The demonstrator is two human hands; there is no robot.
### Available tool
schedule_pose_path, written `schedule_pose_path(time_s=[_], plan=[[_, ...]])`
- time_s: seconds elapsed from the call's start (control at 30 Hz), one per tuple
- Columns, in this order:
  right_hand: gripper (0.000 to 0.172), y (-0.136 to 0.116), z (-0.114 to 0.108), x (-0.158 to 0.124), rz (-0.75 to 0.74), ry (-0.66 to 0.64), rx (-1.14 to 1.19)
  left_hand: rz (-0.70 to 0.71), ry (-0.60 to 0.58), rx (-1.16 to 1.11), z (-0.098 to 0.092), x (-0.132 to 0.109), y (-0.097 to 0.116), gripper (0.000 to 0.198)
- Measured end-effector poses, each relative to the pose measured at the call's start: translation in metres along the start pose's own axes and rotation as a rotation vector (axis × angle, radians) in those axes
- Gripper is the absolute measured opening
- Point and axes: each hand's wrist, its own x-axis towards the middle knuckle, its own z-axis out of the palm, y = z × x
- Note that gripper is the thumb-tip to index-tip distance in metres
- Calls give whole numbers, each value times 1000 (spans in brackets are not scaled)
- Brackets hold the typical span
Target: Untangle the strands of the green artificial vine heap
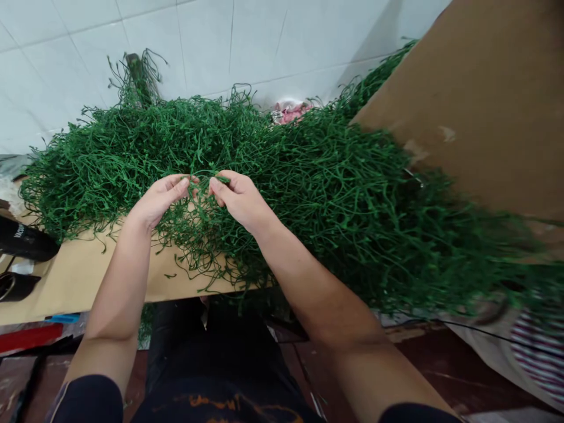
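A long heap of thin green artificial stems (326, 170) with small knobbed tips spreads across the work surface. Over its near edge, my left hand (170, 191) pinches a green stem between thumb and fingers. Close by on the right, my right hand (229, 191) is also closed, with a bit of green stem showing between thumb and forefinger. A thin strand (202, 173) spans the short gap between both hands. Loose stems (198, 235) lie tangled below them on brown cardboard (101, 264). Which strands each hand grips exactly is partly hidden by the fingers.
A large cardboard sheet (484, 100) leans at the right. White tiles (145, 29) form the wall behind. At left lie a black bottle (26, 238) and a roll of tape (17, 286). Something pink (293, 111) shows behind the heap; a bundle of stems (138, 79) stands at the back.
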Motion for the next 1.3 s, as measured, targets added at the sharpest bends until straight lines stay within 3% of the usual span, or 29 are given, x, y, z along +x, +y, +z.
schedule_pose_path(time_s=[0.1, 0.33, 0.47, 0.6, 0.83, 0.93, 1.13, 1.3], plan=[[30, -2, -2, -1, 62, -12, 144, 11, -61, 43, 0, -5, -7, 48], [46, -5, 2, -7, 127, -160, 185, 147, 21, 216, 3, -4, -3, 34], [48, -1, 7, -8, 26, -107, 40, 159, 19, 291, 8, -4, -1, 24], [56, 6, 7, -6, 38, -64, 66, 141, -6, 374, 11, -6, 1, 21], [57, 11, -4, -4, 74, 17, 181, 188, -74, 244, -5, -13, 2, 45], [54, 10, -8, -6, 81, 23, 179, 154, -92, 218, -10, -14, -1, 42], [41, 8, -9, -9, 18, 68, 38, 192, 117, 142, -10, -8, -5, 35], [31, 6, -9, -15, -219, 119, -230, 219, 297, -36, -6, 0, -8, 30]])
